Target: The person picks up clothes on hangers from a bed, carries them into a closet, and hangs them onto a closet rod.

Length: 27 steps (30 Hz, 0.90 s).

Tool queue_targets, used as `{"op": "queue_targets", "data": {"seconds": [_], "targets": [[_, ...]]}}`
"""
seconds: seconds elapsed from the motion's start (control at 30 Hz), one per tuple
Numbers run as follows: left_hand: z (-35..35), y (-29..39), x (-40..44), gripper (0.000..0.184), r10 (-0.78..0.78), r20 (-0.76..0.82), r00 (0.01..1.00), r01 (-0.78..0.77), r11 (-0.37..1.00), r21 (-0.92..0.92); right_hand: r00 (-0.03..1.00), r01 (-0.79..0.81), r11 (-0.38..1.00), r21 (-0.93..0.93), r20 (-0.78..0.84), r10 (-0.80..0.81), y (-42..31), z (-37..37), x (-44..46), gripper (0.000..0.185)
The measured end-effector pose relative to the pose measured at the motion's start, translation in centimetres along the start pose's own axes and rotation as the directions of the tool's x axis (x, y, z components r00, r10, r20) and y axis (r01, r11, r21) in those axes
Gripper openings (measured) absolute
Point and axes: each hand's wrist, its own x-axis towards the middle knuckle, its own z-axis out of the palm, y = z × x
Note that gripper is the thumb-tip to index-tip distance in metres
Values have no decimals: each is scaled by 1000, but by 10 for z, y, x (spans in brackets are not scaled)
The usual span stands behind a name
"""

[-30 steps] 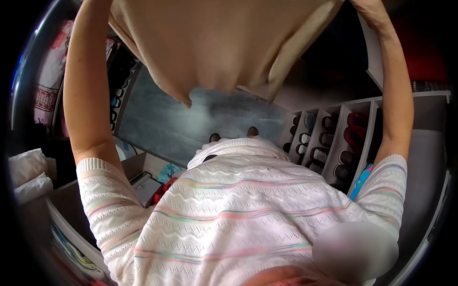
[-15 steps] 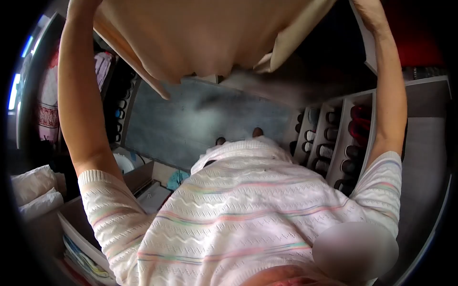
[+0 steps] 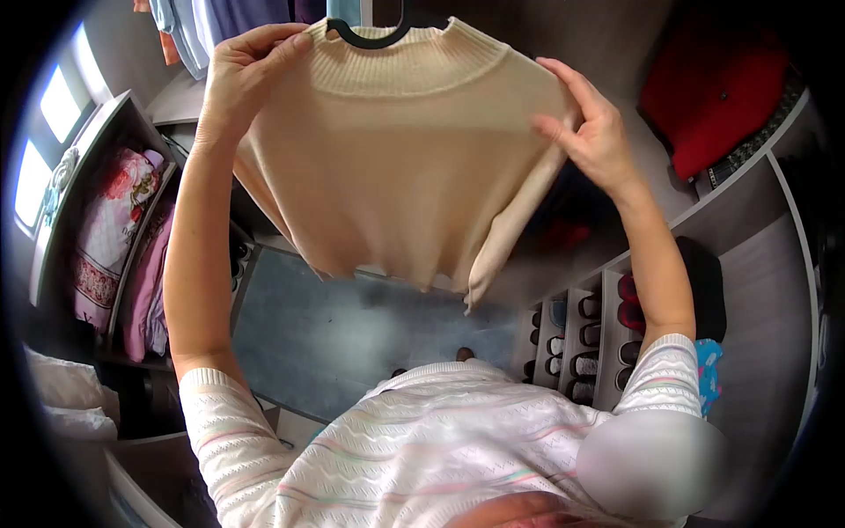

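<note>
A beige knit sweater (image 3: 405, 167) with a ribbed mock neck hangs on a black hanger (image 3: 374, 40), spread out in front of me. My left hand (image 3: 251, 79) pinches it beside the collar, thumb against the fingertips. At the opposite shoulder, my right hand (image 3: 598, 136) has its thumb in front of the knit and its index finger along the shoulder edge; the other fingers are partly hidden. The lower hem and one sleeve dangle freely over the floor.
Shoes fill a slanted rack (image 3: 576, 343) at lower right. Folded floral fabric (image 3: 114, 233) sits on shelves to the left, below a bright window. Several garments (image 3: 229, 35) hang at the top left. A red garment (image 3: 713, 88) lies at upper right. The grey floor (image 3: 308, 326) shows below.
Both hands and the sweater have come down into fuller view, showing the collar and black hanger. Hanging clothes at the back now show as well.
</note>
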Motion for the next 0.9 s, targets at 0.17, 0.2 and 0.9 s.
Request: {"op": "queue_targets", "data": {"seconds": [0.17,0.2,0.9], "targets": [[13,8,12,23,2,18,1000,-2,1000,-18,983,178,851,-495,44,-180,-31,-9,3,86],[15,10,15,23,-6,41,999,7,1000,-7,985,169,828,-535,56,-164,-37,-11,2,89],[75,46,58,18,784,256,566,-721,319,615,975,147,649,-747,-1,-222,-60,-73,5,87]]}}
